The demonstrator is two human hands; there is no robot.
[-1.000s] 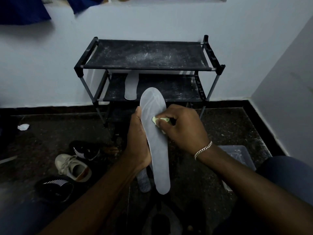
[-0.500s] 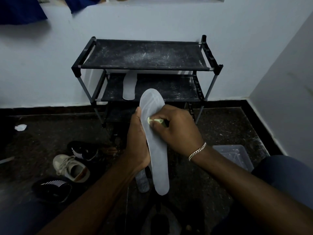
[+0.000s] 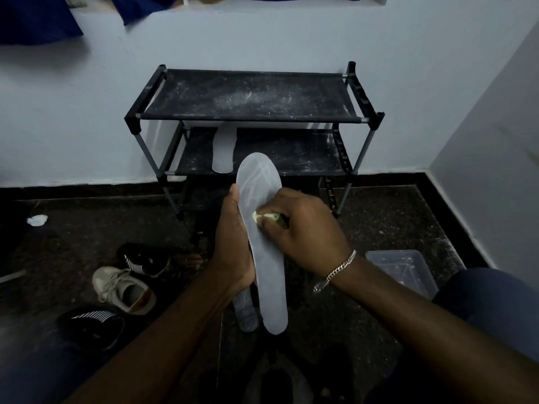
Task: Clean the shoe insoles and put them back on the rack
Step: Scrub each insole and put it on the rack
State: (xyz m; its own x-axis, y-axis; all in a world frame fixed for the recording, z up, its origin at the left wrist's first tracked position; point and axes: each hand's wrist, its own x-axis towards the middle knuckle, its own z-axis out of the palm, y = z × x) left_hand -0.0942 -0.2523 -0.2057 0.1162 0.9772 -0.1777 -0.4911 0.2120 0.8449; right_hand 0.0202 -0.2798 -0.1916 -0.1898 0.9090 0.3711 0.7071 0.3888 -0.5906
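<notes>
Insole (image 3: 267, 258), grey and held upright in front of the person, is gripped along its left edge by the left hand (image 3: 233, 243), fingers curled behind it. The right hand (image 3: 303, 231), with a chain bracelet (image 3: 335, 272) at the wrist, pinches a pale green wad (image 3: 264, 216) against the insole's face. A second insole (image 3: 246, 313) pokes out below the left hand. Beyond, another insole (image 3: 223, 150) lies on the lower shelf of the dusty black rack (image 3: 248, 97). Shoes (image 3: 125, 287) sit on the floor at left, and a clear plastic tub (image 3: 405, 269) at right.
</notes>
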